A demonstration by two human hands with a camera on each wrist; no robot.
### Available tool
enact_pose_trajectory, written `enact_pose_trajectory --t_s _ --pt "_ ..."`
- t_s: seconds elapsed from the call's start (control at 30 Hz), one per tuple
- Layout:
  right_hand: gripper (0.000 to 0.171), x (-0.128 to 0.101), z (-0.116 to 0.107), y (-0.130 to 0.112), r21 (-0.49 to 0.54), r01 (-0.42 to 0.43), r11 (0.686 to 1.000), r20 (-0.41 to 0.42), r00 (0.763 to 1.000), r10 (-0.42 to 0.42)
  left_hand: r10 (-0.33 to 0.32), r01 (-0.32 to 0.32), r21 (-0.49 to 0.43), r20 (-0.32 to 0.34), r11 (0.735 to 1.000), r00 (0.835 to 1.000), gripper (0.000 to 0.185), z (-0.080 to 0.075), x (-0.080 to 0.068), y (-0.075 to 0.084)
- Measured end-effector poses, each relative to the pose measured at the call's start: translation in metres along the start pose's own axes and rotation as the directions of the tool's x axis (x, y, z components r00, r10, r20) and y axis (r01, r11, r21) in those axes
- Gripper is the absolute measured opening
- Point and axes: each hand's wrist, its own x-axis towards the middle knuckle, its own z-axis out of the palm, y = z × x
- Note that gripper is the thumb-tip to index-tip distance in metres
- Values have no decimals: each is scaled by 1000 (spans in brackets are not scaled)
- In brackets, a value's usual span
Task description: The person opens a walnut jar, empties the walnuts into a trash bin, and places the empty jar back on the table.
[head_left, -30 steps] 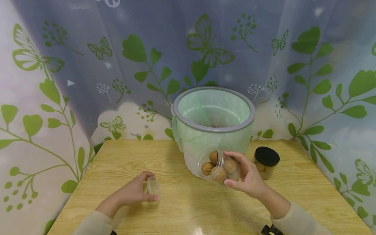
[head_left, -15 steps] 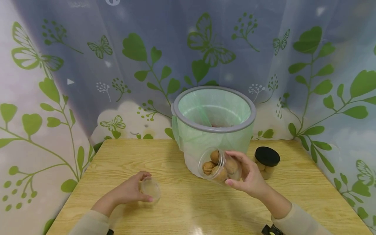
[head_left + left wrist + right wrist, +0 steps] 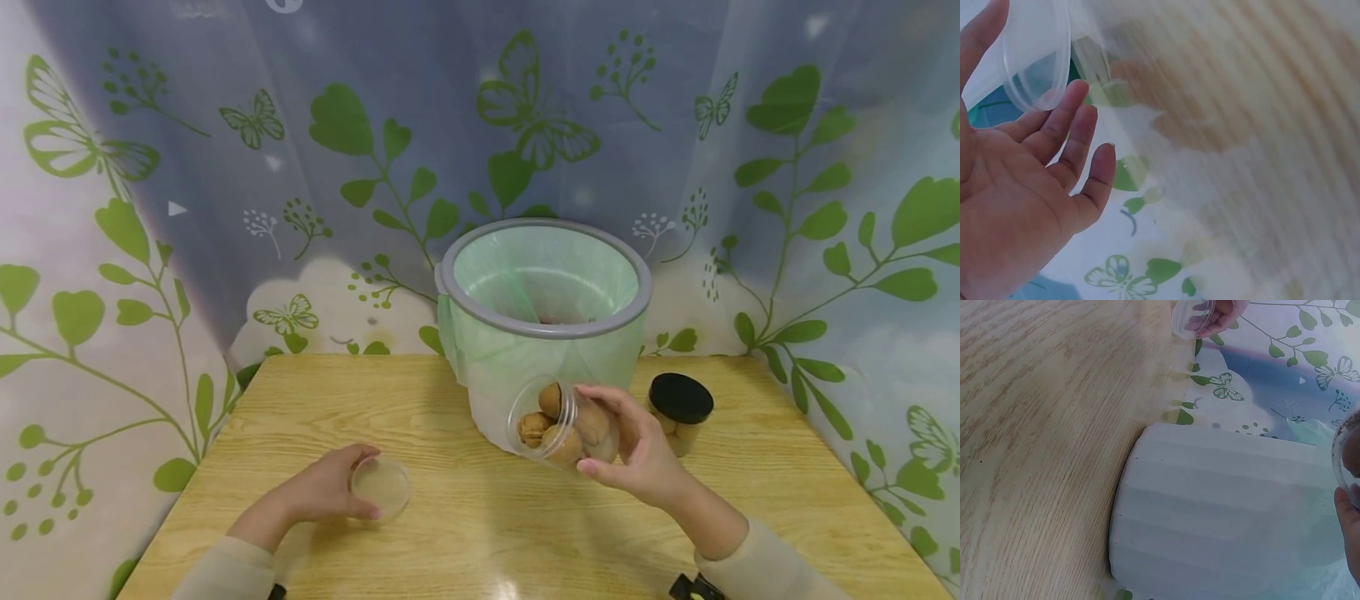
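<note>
My left hand (image 3: 322, 489) pinches a clear round plastic lid (image 3: 382, 487) by its edge, a little above the table. In the left wrist view the lid (image 3: 1038, 56) sits between thumb and fingertips, with the other fingers loosely bent. My right hand (image 3: 637, 454) grips a clear plastic jar (image 3: 536, 387), tilted so its open mouth faces left. Several walnuts (image 3: 534, 428) lie inside it. The jar is in front of the bin (image 3: 525, 358), lower than the bin's rim. Only part of the right hand (image 3: 1350, 531) and jar shows in the right wrist view.
The white bin, with a grey rim (image 3: 547, 330) and green liner bag, stands at the table's back; something reddish lies inside. Right of it stands a black-lidded jar (image 3: 681, 398) with brownish contents. A patterned curtain (image 3: 405, 167) hangs behind the wooden table (image 3: 450, 550).
The left hand has drawn slightly left and turned the lid so its round face shows more. The right hand and the jar of walnuts have hardly moved.
</note>
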Motion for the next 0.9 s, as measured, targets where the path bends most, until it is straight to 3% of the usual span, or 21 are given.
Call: enact_pose_trajectory --t_s 0.37,0.53,0.9 --pt "72 1 -2 -2 -1 -8 1000 -3 1000 8 -63 64 164 -11 984 998 86 1 -6 5" --pt "73 2 -3 -1 4 14 1000 -6 1000 -14 -106 105 187 -7 977 994 89 4 -8 3" --pt "72 3 -4 -4 4 17 1000 -12 1000 -17 -76 79 256 -25 963 997 92 7 -8 5"
